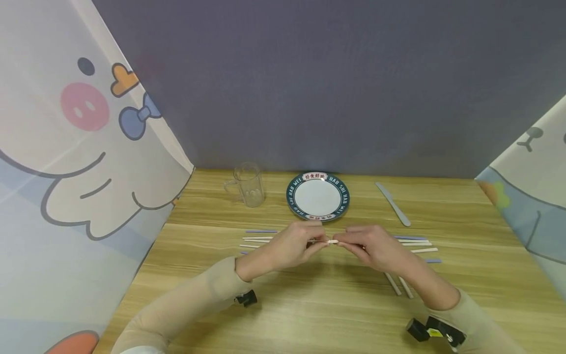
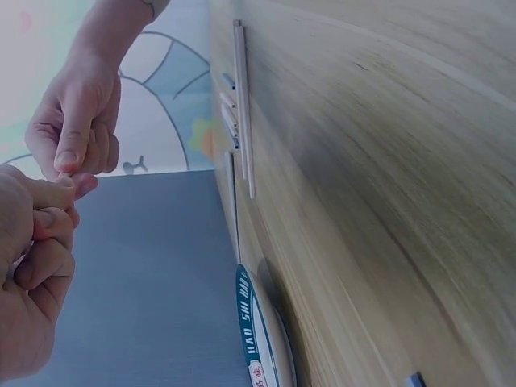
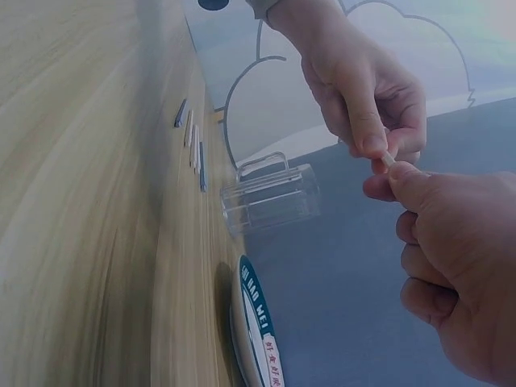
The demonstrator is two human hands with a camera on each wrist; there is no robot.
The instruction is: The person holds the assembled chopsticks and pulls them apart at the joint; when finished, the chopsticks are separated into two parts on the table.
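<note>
Near the middle of the table, both hands meet fingertip to fingertip over the wood. Between them shows a short bit of a small white stick [image 1: 332,241]. My left hand [image 1: 294,244] pinches one end with thumb and forefinger, and my right hand [image 1: 373,246] pinches the other. In the right wrist view the same white stick [image 3: 389,160] peeks out between the thumbs; its ends are hidden by the fingers. White and purple sticks [image 1: 256,239] lie beside the left hand. More white and purple sticks [image 1: 424,250] lie past the right hand, partly covered by it.
A round plate [image 1: 317,197] with a dark green lettered rim sits beyond the hands. Left of it stands a clear glass mug [image 1: 250,185]; to its right lies a table knife [image 1: 393,204]. Two pale sticks [image 1: 399,285] lie below the right wrist. A grey wall backs the table.
</note>
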